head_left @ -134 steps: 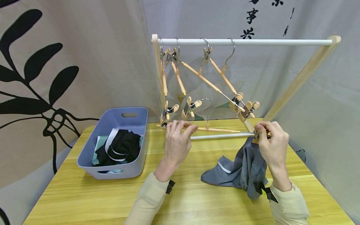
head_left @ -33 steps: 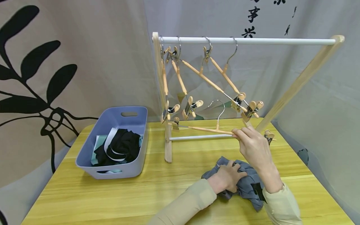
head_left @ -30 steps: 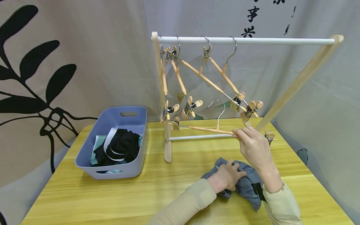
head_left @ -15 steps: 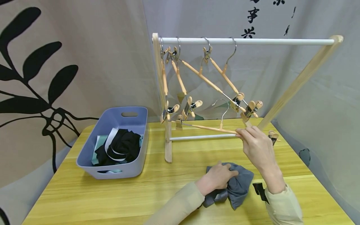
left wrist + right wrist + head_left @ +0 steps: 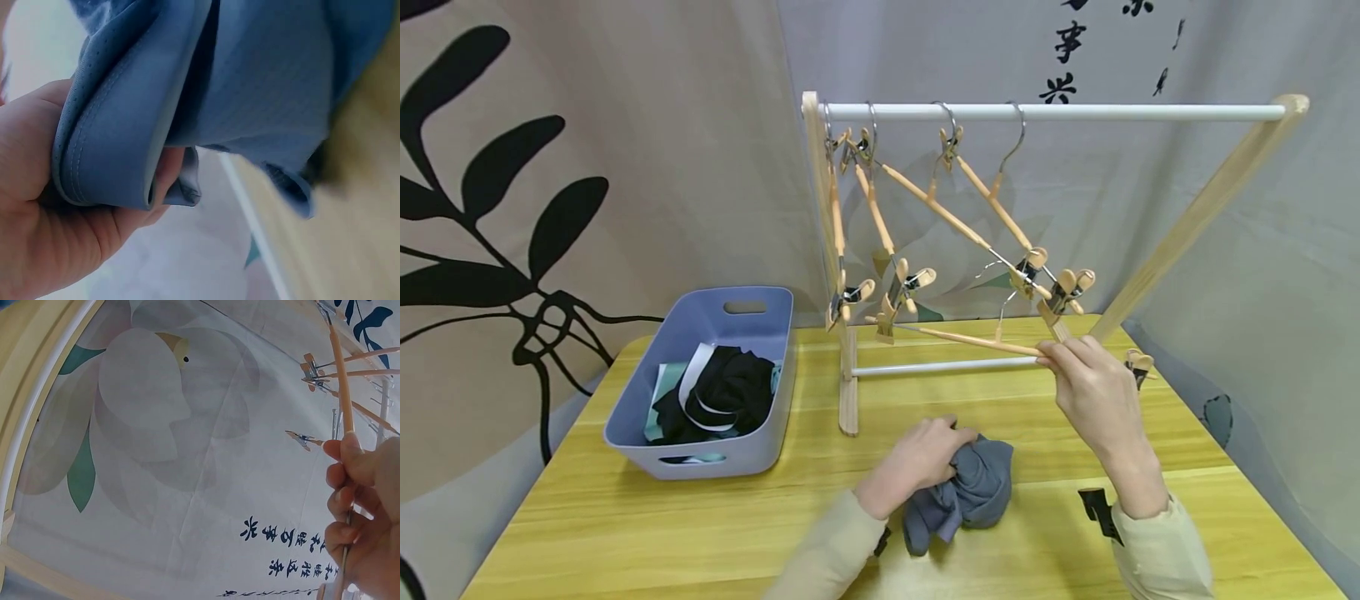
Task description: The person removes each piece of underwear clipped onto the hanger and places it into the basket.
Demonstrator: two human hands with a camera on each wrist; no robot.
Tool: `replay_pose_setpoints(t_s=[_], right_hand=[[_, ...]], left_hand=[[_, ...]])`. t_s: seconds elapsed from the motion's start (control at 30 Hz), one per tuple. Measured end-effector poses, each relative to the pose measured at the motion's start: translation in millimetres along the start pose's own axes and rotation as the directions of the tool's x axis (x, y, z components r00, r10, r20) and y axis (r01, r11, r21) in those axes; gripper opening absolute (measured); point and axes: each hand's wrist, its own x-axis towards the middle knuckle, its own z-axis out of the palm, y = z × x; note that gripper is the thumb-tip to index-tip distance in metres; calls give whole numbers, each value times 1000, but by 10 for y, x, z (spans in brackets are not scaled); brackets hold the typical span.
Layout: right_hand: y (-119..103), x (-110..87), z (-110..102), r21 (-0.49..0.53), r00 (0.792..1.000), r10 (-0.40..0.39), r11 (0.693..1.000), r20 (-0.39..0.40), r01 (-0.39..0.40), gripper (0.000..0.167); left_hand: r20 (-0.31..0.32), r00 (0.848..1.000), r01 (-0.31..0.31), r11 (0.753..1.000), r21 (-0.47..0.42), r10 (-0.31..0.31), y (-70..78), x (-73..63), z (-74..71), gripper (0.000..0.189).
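Observation:
My right hand (image 5: 1097, 396) grips a wooden clip hanger (image 5: 970, 338) by its bar, right of the hook, in front of the rack. In the right wrist view, fingers and thumb curl round the hanger's bar (image 5: 342, 381). My left hand (image 5: 917, 462) holds a bunched grey-blue garment (image 5: 973, 492) low over the table in the head view. In the left wrist view the garment's stitched edge (image 5: 106, 144) lies across the palm, with fingers curled round behind it; part of the cloth hangs down.
Several clip hangers (image 5: 936, 208) hang from the white rail (image 5: 1112, 111) of a wooden rack. A blue-grey basket (image 5: 775, 454) with black and teal clothing (image 5: 730, 387) stands on the wooden table (image 5: 700, 533) at left. A printed curtain hangs behind.
My left hand let go of the hanger's left end, then gathered the garment and drew it left, away from the hanger. My right hand slid onto the bar and moved it slightly right.

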Motion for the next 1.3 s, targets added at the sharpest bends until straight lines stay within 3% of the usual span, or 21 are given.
replay_pose_setpoints(t_s=[0.17, 0.27, 0.4, 0.53, 0.67, 0.8, 0.9, 1.03, 1.13, 1.23, 1.3], right_hand=[[13, -5, 0, 8, 1000, 2, 1000, -12, -2, 7], [16, -7, 4, 14, 1000, 5, 1000, -16, -5, 8], [21, -6, 7, 12, 1000, 6, 1000, -10, -6, 8], [28, -10, 8, 11, 1000, 9, 1000, -15, -9, 9], [33, -11, 6, 5, 1000, 13, 1000, -14, -13, 7], [33, -6, 10, 8, 1000, 11, 1000, -15, -11, 5], [33, -5, 12, 10, 1000, 12, 1000, -19, -12, 5], [32, -6, 15, 8, 1000, 12, 1000, -13, -12, 4], [30, -9, 19, 12, 1000, 10, 1000, -7, -10, 5], [27, -13, 24, 19, 1000, 8, 1000, -8, -8, 6], [26, -13, 26, 19, 1000, 7, 1000, -10, -7, 6]], left_hand=[[-86, 994, 56, 994, -90, -63, -282, -223, -268, 46], [-162, 982, 77, 986, -145, -100, -446, -371, -443, 43], [-269, 949, 114, 974, -195, -165, -644, -565, -662, 40], [-310, 910, 224, 955, -193, -275, -818, -739, -893, 39], [-374, 858, 308, 935, -177, -353, -1011, -915, -1104, 36], [-435, 791, 380, 903, -202, -430, -1197, -1119, -1292, 32], [-479, 724, 450, 866, -218, -496, -1317, -1269, -1396, 31], [-538, 618, 542, 806, -237, -573, -1490, -1437, -1452, 30], [-539, 557, 610, 751, -251, -632, -1629, -1531, -1447, 31], [-503, 523, 668, 697, -261, -689, -1748, -1592, -1424, 35], [-470, 519, 689, 675, -265, -714, -1812, -1616, -1400, 37]])
